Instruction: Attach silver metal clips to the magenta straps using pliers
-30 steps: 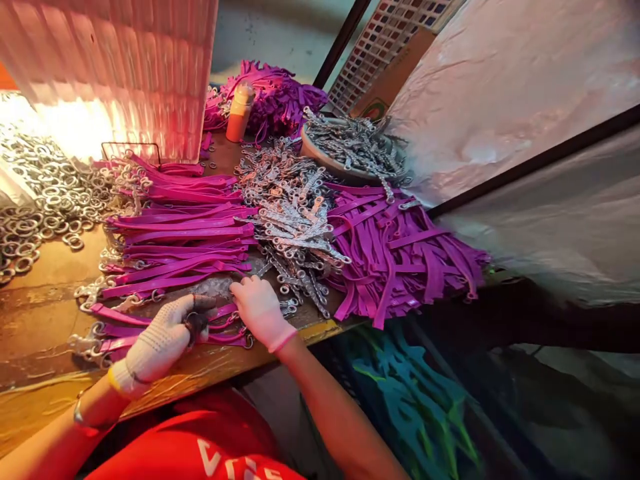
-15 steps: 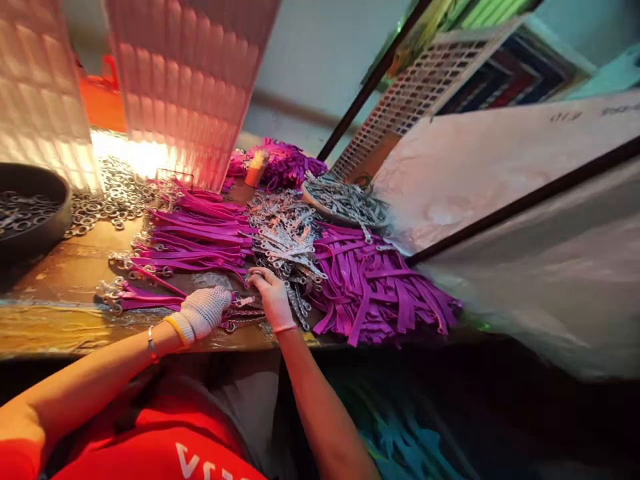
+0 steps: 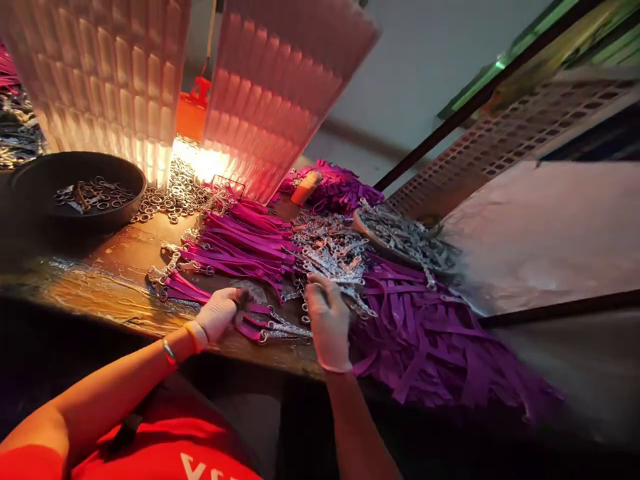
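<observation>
My gloved left hand [image 3: 220, 315] is low over the table's near edge, fingers bent together around something dark I cannot make out. Beside it lie magenta straps [image 3: 250, 331] whose right ends meet silver chain pieces [image 3: 287, 328]. My gloved right hand [image 3: 329, 327] is at the near side of a heap of silver chain pieces [image 3: 337, 253], its fingers curved and slightly apart, with nothing visible in them. A row of magenta straps [image 3: 245, 243] with metal clasps [image 3: 173, 257] at their left ends lies beyond my left hand.
A dark bowl [image 3: 30, 193] of metal parts stands left, beside loose rings [image 3: 175, 193]. Behind them hang translucent ridged sheets [image 3: 280, 87] around a bright lamp. To the right are a basin [image 3: 365, 230] heaped with chain pieces and a magenta strap pile [image 3: 440, 347] overhanging the edge.
My right hand has moved away from my left, towards the chain heap. My left hand has turned, its fingers now near the right strap ends. The view has shifted left.
</observation>
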`<state>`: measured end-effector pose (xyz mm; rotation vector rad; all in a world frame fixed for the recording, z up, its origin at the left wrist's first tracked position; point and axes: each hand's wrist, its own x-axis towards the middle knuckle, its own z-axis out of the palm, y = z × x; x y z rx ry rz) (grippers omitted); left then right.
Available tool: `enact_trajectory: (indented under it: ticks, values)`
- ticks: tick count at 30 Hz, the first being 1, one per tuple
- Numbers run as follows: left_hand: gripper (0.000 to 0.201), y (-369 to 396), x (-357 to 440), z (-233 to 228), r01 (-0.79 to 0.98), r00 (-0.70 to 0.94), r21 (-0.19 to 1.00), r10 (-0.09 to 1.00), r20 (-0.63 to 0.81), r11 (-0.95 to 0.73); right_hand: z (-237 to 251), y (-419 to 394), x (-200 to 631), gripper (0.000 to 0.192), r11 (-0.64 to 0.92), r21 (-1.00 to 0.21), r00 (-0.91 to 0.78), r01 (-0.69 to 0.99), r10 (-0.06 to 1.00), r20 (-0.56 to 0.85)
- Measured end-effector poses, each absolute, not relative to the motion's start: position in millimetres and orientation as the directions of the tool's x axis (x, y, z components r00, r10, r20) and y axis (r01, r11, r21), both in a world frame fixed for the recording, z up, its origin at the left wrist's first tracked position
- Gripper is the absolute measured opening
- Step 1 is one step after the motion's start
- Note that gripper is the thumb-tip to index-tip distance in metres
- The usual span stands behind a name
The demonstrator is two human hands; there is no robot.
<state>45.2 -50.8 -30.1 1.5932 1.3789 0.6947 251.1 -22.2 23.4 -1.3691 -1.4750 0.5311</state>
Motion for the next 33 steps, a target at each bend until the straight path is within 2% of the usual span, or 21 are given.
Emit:
enact_trajectory:
  ticks: [2,3,5,7,10,14,16,18,21,23,27,30,33]
  values:
    - [0.074,-53,25,-25,0.142,0.309,0.969,0.921,-0.236,0.201,14,-39,215,0.035,0.227,-0.868,0.043,0.441,0.961,0.273]
    - [0.078,-54,15,-21,-0.053,0.382,0.946,0.882,-0.277,0.32,10,-46,198,0.035,0.217,-0.884,0.0,0.414,0.971,0.238]
    - [0.083,-54,0,-14,-0.337,0.503,0.789,0.807,-0.311,0.514,6,-57,172,0.034,0.194,-0.908,-0.063,0.371,0.981,0.183]
    - [0.083,-55,-7,-7,-0.429,0.532,0.69,0.78,-0.329,0.583,4,-63,156,0.032,0.16,-0.928,-0.127,0.336,0.984,0.123]
    - [0.076,-58,0,-2,-0.517,0.47,0.647,0.818,-0.332,0.56,0,-65,147,0.029,0.132,-0.925,-0.209,0.356,0.976,0.059]
    - [0.065,-60,19,-7,-0.58,0.389,0.651,0.869,-0.306,0.489,-6,-62,147,0.034,0.222,-0.834,-0.225,0.505,0.967,0.122]
    - [0.062,-59,23,-11,-0.577,0.347,0.676,0.887,-0.305,0.459,-6,-60,151,0.036,0.236,-0.826,-0.219,0.512,0.966,0.141]
    - [0.056,-59,21,-13,-0.495,0.299,0.765,0.907,-0.296,0.413,-2,-57,158,0.033,0.221,-0.842,-0.198,0.491,0.97,0.14]
    - [0.041,-58,11,-10,-0.244,0.25,0.914,0.931,-0.265,0.325,6,-53,170,0.028,0.228,-0.851,-0.183,0.473,0.97,0.158]
    - [0.036,-58,6,-8,-0.156,0.254,0.933,0.926,-0.281,0.326,9,-50,175,0.028,0.252,-0.84,-0.201,0.48,0.964,0.174]
    - [0.04,-55,6,-11,-0.297,0.224,0.884,0.926,-0.304,0.362,7,-49,177,0.035,0.252,-0.775,-0.206,0.58,0.965,0.159]
    - [0.045,-53,12,-13,-0.43,0.074,0.859,0.96,-0.271,0.276,3,-53,174,0.039,0.212,-0.738,-0.207,0.64,0.973,0.1]
    - [0.048,-48,17,-10,-0.537,-0.067,0.829,0.972,-0.225,0.155,5,-57,166,0.037,0.149,-0.791,-0.205,0.593,0.978,0.03]
